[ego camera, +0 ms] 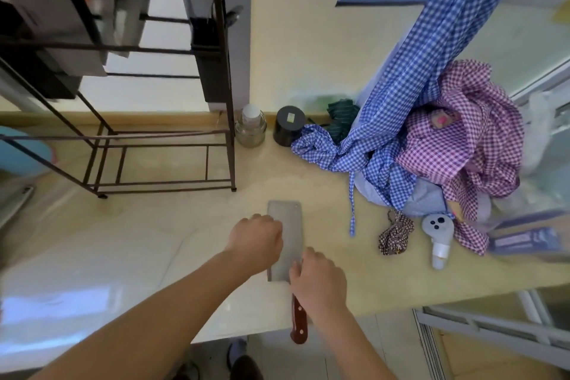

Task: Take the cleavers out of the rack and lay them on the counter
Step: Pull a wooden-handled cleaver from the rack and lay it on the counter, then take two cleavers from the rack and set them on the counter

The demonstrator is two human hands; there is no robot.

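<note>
Floor: tiles and a shoe (pixel 237 352) showing below the counter's near edge
Right hand (pixel 319 282): fingers curling over the cleaver (pixel 285 237) where blade meets the red-brown handle, which is overhanging the near edge
Left hand (pixel 256 240): resting loosely closed on the blade's left side, gripping nothing
Cleaver: lying flat on the cream counter (pixel 154 240), blade pointing far
Right side: blue gingham cloth (pixel 370 151) and purple gingham cloth (pixel 462 139) piling up
Far left: dark wire rack (pixel 160 160) standing by the wall, a glass jar (pixel 250 128) just to its right
</note>
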